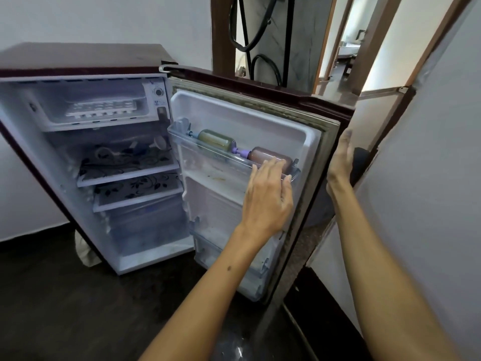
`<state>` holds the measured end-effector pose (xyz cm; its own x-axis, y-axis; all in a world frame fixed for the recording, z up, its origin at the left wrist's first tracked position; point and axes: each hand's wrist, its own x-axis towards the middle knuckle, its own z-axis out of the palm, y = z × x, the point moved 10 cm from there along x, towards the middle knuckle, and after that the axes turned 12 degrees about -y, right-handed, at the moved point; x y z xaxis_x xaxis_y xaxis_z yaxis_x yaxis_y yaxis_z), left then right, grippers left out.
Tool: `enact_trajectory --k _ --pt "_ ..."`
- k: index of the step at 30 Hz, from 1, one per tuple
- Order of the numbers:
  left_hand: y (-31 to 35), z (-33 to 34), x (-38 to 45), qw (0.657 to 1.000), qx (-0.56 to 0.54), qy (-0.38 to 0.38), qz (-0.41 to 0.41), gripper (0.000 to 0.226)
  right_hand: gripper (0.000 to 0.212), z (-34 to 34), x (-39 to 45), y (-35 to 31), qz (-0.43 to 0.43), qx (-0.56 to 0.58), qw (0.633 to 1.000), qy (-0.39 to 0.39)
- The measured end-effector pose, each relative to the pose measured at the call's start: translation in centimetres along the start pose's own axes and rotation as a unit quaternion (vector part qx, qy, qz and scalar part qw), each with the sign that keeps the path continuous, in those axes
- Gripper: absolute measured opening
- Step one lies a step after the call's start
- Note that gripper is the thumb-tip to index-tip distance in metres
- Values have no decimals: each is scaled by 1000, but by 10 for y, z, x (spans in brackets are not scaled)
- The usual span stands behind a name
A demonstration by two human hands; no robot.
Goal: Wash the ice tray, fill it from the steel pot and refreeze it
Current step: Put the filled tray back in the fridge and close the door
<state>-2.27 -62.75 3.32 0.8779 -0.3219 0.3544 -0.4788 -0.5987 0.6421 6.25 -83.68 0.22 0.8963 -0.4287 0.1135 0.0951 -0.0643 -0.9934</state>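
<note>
Small maroon fridge (86,57) stands open; the ice tray (101,108) lies flat in the freezer compartment (91,121) at top left, long axis running left-right, frosted and hard to read, contents can't tell. Lower shelves (125,175) are hazy. On the open door (260,105), the rack (208,149) holds two bottles (216,139) lying down. Left hand (268,196) rests on the rack rim w/ fingers straight, close together. Right hand (341,162) is flat on the door's outer edge, fingertips partly hidden.
</note>
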Motion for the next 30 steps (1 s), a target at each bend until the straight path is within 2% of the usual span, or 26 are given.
enact_trajectory --k 6,9,13,15,19,22,25,26,30 --pt "-5 -2 -14 1000 2 16 -14 43 69 -17 -18 1 5 14 999 37" --pt "-2 -9 -23 999 9 41 -8 48 75 -16 -42 2 -2 8 996 84" --pt "6 -27 -35 997 15 80 9 51 62 -4 -90 2 -42 20 986 158" --pt "12 -41 -44 993 30 112 24 49 61 4 -114 -2 -73 27 983 166" --pt "14 -72 -65 981 64 179 34 47 58 37 -150 -18 -195 24 976 94" --pt "12 -96 -78 971 96 218 34 46 48 52 -170 -28 -236 27 965 113" --pt "6 -115 -92 962 125 243 27 46 22 66 -167 -30 -224 28 965 131" --pt "2 -124 -97 958 127 256 21 46 20 76 -161 -28 -207 22 971 117" --pt "-13 -158 -120 937 160 310 -5 52 38 141 -157 -14 -129 -11 991 -36"
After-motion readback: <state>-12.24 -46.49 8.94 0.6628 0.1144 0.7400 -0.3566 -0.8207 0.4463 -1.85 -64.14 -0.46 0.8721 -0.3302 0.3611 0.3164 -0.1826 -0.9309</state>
